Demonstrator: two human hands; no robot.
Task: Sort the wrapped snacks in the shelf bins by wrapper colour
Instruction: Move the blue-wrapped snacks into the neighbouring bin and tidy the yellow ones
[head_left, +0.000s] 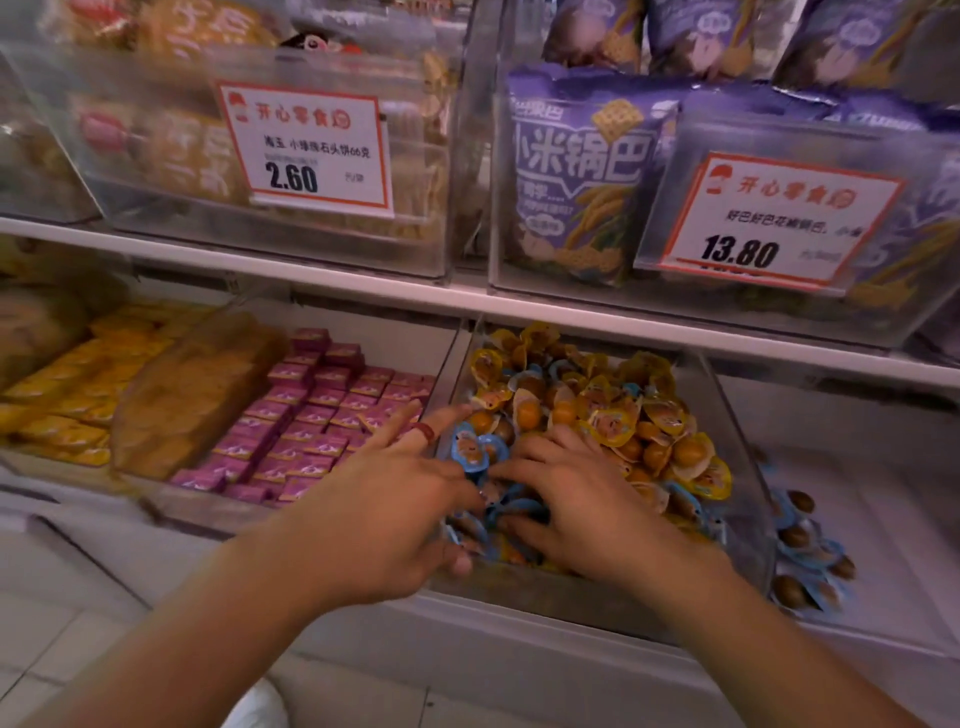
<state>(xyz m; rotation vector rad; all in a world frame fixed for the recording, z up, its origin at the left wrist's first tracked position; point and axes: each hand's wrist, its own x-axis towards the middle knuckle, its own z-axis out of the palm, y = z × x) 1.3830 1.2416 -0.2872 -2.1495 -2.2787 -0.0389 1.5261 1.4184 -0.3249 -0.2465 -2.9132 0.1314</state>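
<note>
both hands rest on blue-wrapped snacks in bin.

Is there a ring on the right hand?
No, the red ring sits on a finger of the left hand; the right hand is bare.

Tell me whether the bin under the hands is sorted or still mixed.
Still mixed: in the clear bin, blue-wrapped snacks lie among yellow-wrapped snacks.
</note>
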